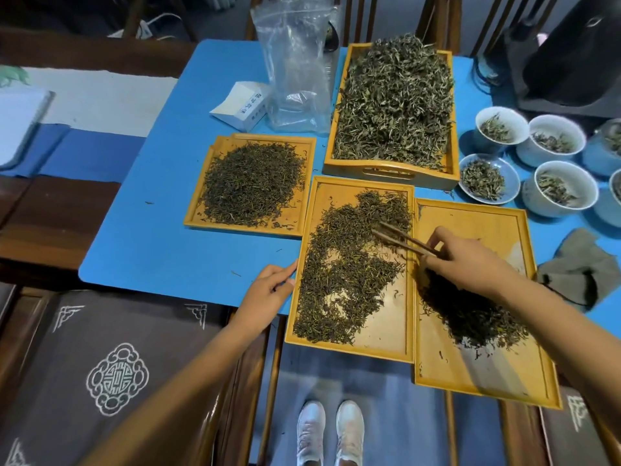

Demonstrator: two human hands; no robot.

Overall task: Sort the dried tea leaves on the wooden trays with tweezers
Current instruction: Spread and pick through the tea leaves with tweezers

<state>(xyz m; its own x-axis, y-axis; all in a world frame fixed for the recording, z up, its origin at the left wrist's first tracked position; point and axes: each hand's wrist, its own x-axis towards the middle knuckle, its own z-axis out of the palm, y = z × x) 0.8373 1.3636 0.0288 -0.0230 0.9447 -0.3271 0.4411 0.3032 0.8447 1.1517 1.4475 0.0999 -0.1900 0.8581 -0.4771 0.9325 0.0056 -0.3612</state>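
Nearest me, the left hand (268, 284) is resting loose-fingered against the middle tray (400, 344), steadying its edge. The right hand (470, 260) is pinching wooden tweezers (403, 242), tips reaching into the tea leaves (339, 280) spread there. A careless sweep could be flicking leaves over the low rim onto the blue table (174, 243).

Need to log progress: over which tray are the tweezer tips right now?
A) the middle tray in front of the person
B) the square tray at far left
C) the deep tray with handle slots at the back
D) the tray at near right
A: the tweezers, held in the right hand, point their tips into the loose leaves on the middle tray.
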